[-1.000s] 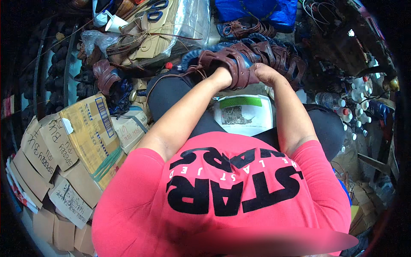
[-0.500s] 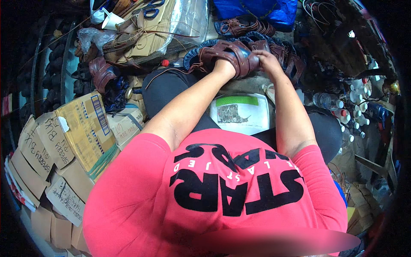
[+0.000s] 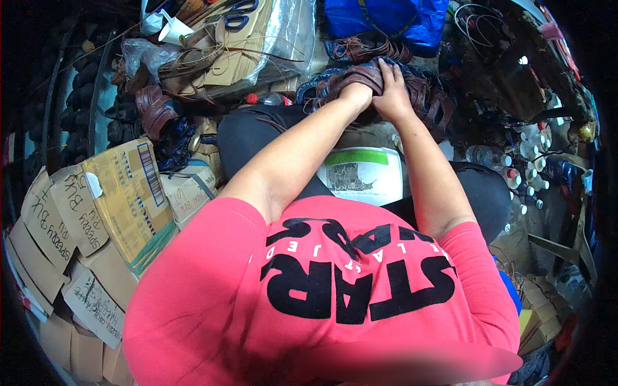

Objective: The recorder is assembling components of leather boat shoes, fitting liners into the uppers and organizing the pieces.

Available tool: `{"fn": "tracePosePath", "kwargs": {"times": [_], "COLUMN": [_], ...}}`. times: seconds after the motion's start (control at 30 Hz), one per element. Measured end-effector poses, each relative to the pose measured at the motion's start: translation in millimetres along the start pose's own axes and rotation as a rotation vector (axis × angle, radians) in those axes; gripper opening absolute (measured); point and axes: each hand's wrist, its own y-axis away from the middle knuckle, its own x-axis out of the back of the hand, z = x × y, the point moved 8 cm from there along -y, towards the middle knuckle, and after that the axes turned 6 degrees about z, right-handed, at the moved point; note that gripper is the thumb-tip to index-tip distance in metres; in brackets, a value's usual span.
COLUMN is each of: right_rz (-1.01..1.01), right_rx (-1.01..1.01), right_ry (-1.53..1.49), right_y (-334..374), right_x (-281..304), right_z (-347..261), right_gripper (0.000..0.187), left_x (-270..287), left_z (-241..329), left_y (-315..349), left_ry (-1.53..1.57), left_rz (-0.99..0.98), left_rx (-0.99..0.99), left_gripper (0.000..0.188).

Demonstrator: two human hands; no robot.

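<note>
A brown leather shoe upper (image 3: 364, 74) with a blue lining is held up beyond my knees. My left hand (image 3: 358, 96) reaches into or under it and supports it; the fingers are hidden by the leather. Stretched out flat, the fingers of my right hand (image 3: 391, 96) rest against the upper's right side, close to the left hand. Several more brown uppers (image 3: 430, 100) lie in a pile just behind and to the right. Another bundle of brown uppers (image 3: 367, 49) sits farther back.
A white rectangular tub (image 3: 393, 174) stands between my legs. Cardboard boxes (image 3: 125, 193) crowd the left, and several plastic bottles (image 3: 489, 156) the right. Scissors (image 3: 238, 16) lie on flat cardboard at the back left, near a blue bag (image 3: 418, 22) and a red-capped bottle (image 3: 273, 99).
The upper has turned and tilted in my hands and shifted slightly. My right hand has moved a little left and up, its fingers going from bent at the edge to stretched flat.
</note>
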Motion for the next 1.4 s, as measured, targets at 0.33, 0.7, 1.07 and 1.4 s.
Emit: {"fn": "tracePosePath", "kwargs": {"times": [0.33, 0.7, 1.07, 1.4], "right_rz": [-0.477, -0.279, -0.225, -0.568], "right_rx": [-0.200, -0.328, -0.232, 0.054], "right_ry": [-0.427, -0.191, 0.475, 0.314], "right_y": [14.3, 19.0, -14.3, -33.6], "right_x": [-74.2, -146.8, -101.4, -143.2], "right_z": [74.1, 73.8, 37.6, 37.8], "right_gripper": [0.068, 0.047, 0.048, 0.058], "left_x": [38.8, 74.5, 79.1, 62.8], "left_z": [9.9, 20.1, 39.7, 44.9], "left_y": [114.2, 97.6, 102.1, 95.7], "left_ry": [-0.631, -0.519, -0.217, -0.152], "left_rz": [-0.315, -0.092, -0.198, -0.235], "left_rx": [-0.288, -0.310, -0.293, -0.246], "left_gripper": [0.023, 0.025, 0.024, 0.022]}}
